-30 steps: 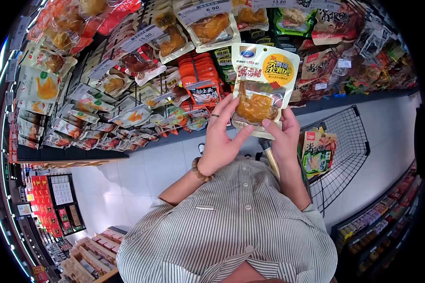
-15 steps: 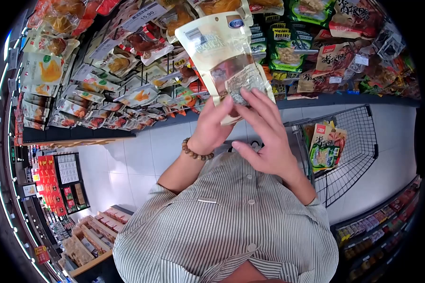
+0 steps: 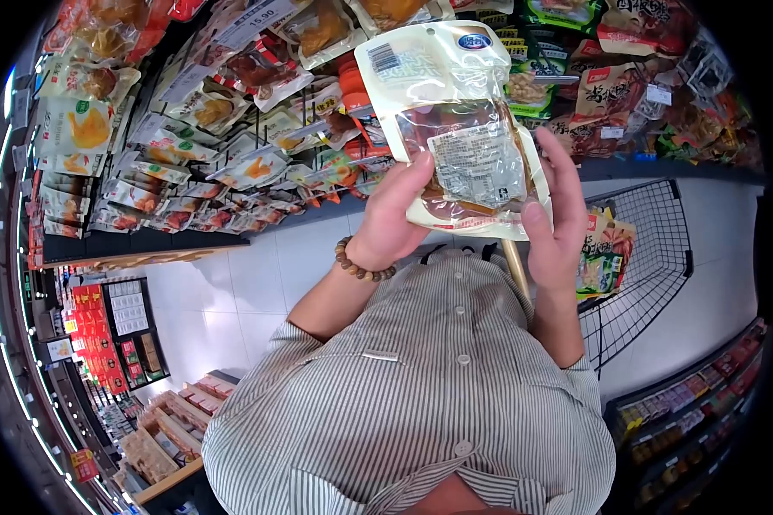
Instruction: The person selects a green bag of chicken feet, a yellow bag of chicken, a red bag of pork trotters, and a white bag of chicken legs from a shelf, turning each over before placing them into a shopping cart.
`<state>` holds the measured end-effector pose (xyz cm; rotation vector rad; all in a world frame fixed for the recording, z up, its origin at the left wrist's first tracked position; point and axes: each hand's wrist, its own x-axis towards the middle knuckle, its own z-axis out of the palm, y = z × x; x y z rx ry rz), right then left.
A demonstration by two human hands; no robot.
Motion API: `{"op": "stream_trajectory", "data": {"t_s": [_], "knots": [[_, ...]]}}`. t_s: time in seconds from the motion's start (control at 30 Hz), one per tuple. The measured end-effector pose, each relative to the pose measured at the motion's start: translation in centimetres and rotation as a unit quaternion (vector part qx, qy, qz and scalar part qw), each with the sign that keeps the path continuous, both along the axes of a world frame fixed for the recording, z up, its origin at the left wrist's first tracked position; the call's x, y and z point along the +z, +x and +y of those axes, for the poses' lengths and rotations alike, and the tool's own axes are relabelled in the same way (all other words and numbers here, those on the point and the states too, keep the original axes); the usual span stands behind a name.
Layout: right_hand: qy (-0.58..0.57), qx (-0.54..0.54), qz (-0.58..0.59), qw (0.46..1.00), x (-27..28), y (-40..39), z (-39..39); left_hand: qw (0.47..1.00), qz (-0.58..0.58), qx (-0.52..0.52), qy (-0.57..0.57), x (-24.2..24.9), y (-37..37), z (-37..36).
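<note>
Red packaging [image 3: 94, 330] lines a stand at far left, beyond the pale tiled floor [image 3: 215, 292] of a shop aisle. Above it, hanging food packs [image 3: 90, 127] crowd the rack toward the middle, under price tags [image 3: 253, 21]. Next along, the shopper's left hand [image 3: 395, 210], a beaded bracelet [image 3: 365, 264] at the wrist, pinches the lower left edge of a cream pouch [image 3: 464, 112], thumb in front and fingers hidden behind. The pouch is held up before the rack, tilted, its barcode and printed label facing the shopper in a striped shirt [image 3: 404, 386]. At its lower right corner, the right hand [image 3: 558, 219] curves loosely, index finger raised beside the edge and thumb near the corner; how firmly it grips cannot be told. With the top end unsupported, the slick-looking film could slide and the pouch tip forward or drop to the floor should the left thumb ease. Swung too far forward, it might also knock the hanging packs. Glare on the film could make the small print hard to read. Farther right, colourful packets [image 3: 605, 257] lie in a wire cart [image 3: 684, 223], and stocked shelves [image 3: 696, 412] close the scene.
</note>
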<state>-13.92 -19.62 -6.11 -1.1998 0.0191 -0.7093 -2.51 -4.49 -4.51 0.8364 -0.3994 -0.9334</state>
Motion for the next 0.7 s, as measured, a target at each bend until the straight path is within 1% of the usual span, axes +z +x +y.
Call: {"op": "stream_trajectory", "data": {"t_s": [0.07, 0.13, 0.27, 0.37, 0.43, 0.47, 0.53, 0.6, 0.67, 0.7], "knots": [[-0.016, -0.012, 0.003, 1.0, -0.3, 0.0, 0.2, 1.0, -0.005, -0.006, -0.006, 0.4, 0.1, 0.1], [-0.001, -0.019, 0.026, 0.999, -0.2, -0.3, 0.6, 1.0, -0.016, -0.019, -0.013, 0.7, 0.1, 0.1], [0.006, -0.023, 0.013, 1.0, -0.4, -0.6, 0.8, 1.0, -0.03, -0.006, -0.003, 1.1, -0.2, 0.1], [-0.012, -0.022, 0.01, 1.0, 0.1, -1.0, 0.6, 0.998, -0.055, -0.001, 0.008, 1.7, -0.3, 0.3], [0.061, 0.07, -0.058, 0.994, -0.1, -1.1, -0.1, 0.997, -0.074, -0.011, 0.01, 1.9, -0.1, 0.7], [0.06, 0.07, -0.057, 0.994, 0.0, -1.2, -0.3, 0.997, -0.074, -0.011, 0.01, 2.0, 0.0, 0.9], [0.085, 0.098, -0.025, 0.991, 0.2, -1.3, -0.4, 0.981, -0.182, -0.051, 0.052, 2.1, 0.2, 1.2], [0.1, 0.085, -0.02, 0.991, -0.1, -1.6, -0.3, 0.983, -0.175, -0.036, 0.042, 2.7, -0.5, 1.0], [0.069, 0.121, 0.036, 0.99, -0.5, -2.0, -0.7, 0.978, -0.187, -0.062, 0.067, 2.7, -0.5, 1.3], [0.102, 0.107, 0.03, 0.989, -0.4, -1.9, -0.3, 0.978, -0.186, -0.063, 0.067, 2.6, -0.5, 1.2]]}}
